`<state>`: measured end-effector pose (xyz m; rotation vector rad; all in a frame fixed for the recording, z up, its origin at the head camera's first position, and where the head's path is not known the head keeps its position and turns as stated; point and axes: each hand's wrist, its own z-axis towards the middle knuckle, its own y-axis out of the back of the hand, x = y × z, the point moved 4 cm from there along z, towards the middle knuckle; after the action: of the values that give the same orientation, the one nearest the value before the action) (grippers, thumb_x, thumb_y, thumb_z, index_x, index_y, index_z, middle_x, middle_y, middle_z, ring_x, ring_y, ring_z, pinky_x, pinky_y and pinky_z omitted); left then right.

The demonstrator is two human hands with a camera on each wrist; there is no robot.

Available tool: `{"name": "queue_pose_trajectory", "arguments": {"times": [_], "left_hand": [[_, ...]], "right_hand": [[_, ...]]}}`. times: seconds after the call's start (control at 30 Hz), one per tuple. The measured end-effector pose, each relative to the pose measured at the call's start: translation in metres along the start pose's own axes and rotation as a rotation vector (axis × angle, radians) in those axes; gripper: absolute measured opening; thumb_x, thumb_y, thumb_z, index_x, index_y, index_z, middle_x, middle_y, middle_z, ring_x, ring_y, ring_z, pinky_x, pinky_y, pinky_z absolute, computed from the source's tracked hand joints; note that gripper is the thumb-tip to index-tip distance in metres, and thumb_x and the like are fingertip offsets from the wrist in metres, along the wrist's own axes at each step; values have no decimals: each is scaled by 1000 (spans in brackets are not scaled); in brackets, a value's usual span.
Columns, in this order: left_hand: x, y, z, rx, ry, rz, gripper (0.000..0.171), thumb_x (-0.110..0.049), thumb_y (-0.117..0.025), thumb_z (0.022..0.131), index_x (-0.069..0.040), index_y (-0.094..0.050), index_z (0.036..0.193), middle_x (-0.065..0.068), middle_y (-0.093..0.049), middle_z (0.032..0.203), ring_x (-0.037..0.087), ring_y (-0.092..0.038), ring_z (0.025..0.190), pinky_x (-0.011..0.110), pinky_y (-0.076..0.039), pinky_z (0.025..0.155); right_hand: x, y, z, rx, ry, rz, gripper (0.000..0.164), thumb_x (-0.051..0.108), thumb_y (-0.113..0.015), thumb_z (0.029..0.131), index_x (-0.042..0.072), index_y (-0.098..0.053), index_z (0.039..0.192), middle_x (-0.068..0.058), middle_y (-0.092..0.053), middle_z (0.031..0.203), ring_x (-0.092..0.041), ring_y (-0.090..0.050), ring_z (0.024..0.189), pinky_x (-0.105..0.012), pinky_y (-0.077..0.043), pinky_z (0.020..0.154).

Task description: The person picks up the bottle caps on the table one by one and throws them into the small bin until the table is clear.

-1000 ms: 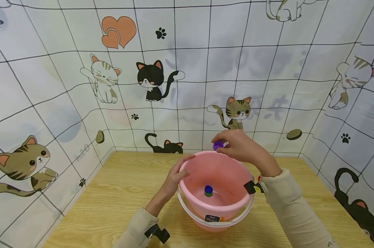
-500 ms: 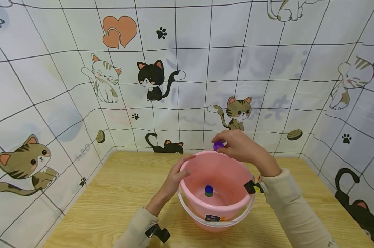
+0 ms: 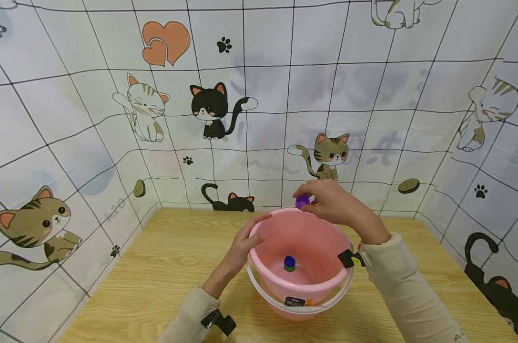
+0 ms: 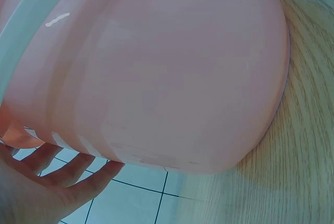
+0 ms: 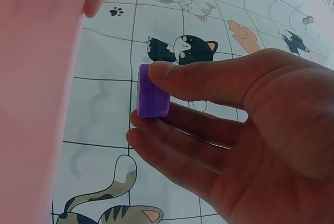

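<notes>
Purple cap point(image 5: 153, 93), ridged round the edge, is up by the far rim of the pink bucket point(image 3: 299, 286); R wrist view shows a gap btwn cap & bucket wall. R hand point(image 3: 333, 202) pinches it: thumb on one side, fingertips on the other, so grip is narrow, holding the cap only.

L hand point(image 3: 243, 247) grips the bucket rim at its L side, thumb hooked over the inside, other fingers along the outer wall (L wrist view). Bucket stands on the table, mouth up. On its floor, approx. mid, is a blue-and-green piece point(image 3: 289, 263), blue end up; can't tell if 1 pc or 2 stacked caps. White handle point(image 3: 299, 310) hangs down round the near side, w/ a small dark label point(image 3: 294, 301) just above it, print too small to read.

Further out: light sleeves, a blk device point(image 3: 218, 323) on L cuff, another at R wrist. Wood-grain table point(image 3: 164, 267); behind & both sides, white gridded cloth point(image 3: 263, 85) w/ cartoon cats, paw prints, orange hearts.
</notes>
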<state>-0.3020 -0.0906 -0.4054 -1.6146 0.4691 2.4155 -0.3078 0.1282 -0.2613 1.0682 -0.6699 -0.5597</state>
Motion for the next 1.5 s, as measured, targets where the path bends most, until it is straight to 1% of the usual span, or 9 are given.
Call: {"name": "queue_pose_trajectory", "arguments": {"times": [0.17,0.33,0.5,0.83,1.07,1.27,1.5], "left_hand": [[0,0,0,0,-1,-10,60,-22,-50,91,-17,-50,151,13,-50,153,38,-56,128,56,-53,101],[1,0,0,-4,-1,-8,59,-21,-50,92,-17,-51,151,14,-50,153,38,-56,128,51,-55,100],[2,1,1,-8,2,-3,60,-20,-50,91,-18,-51,150,13,-51,153,36,-57,129,50,-55,100],[2,0,2,-3,-7,-24,60,-18,-50,90,-16,-51,150,15,-52,152,37,-57,127,50,-54,101],[2,1,0,-2,-11,-11,59,-19,-49,92,-17,-51,151,15,-52,152,37,-58,127,53,-54,101],[1,2,-2,1,-7,-2,59,-19,-49,93,-17,-49,152,15,-50,154,39,-57,128,58,-52,102],[0,1,0,3,-16,-3,59,-18,-48,93,-16,-49,152,15,-50,153,40,-56,128,58,-52,102]], "right_hand": [[0,0,0,-4,14,3,28,8,-78,89,6,-75,116,-7,-76,107,-23,-70,98,-38,-61,81],[0,0,1,1,28,17,28,7,-76,90,5,-74,117,-9,-76,109,-25,-72,100,-40,-62,83],[0,1,-1,14,18,32,28,6,-74,90,6,-74,118,-10,-76,114,-29,-72,105,-46,-61,87],[-4,3,-3,37,-8,35,28,10,-76,91,6,-74,118,-9,-76,115,-28,-71,107,-46,-61,87],[-12,14,-15,41,-64,60,30,10,-75,92,5,-73,121,-11,-75,118,-30,-70,109,-46,-61,87],[-23,22,-26,24,-80,72,27,12,-74,93,5,-73,119,-10,-75,117,-30,-70,108,-47,-62,87],[-39,23,-41,21,-102,63,26,16,-73,95,4,-73,118,-12,-75,116,-31,-71,106,-46,-62,86]]}}
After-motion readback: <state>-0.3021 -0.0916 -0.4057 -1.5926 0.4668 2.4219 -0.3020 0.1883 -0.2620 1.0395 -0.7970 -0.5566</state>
